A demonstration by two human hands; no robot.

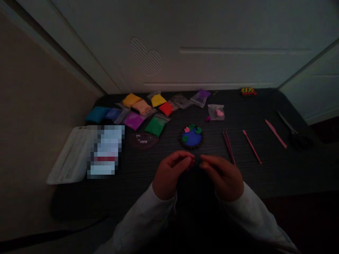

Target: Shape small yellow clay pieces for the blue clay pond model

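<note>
My left hand is closed in a pinch; what it holds, if anything, is too dark to make out. Across a small gap, my right hand pinches a tiny yellowish bit of clay between thumb and fingers. Just beyond both hands lies a round clay pond with a blue middle and a dark bumpy rim. Green leaf shapes and a pink clay flower sit on it. Neither hand touches the pond.
Bags of coloured clay, including a green bag, lie at the back left. Pink tweezers, a pink tool, a pink knife and scissors lie right. A white tray and blurred-out screen are left.
</note>
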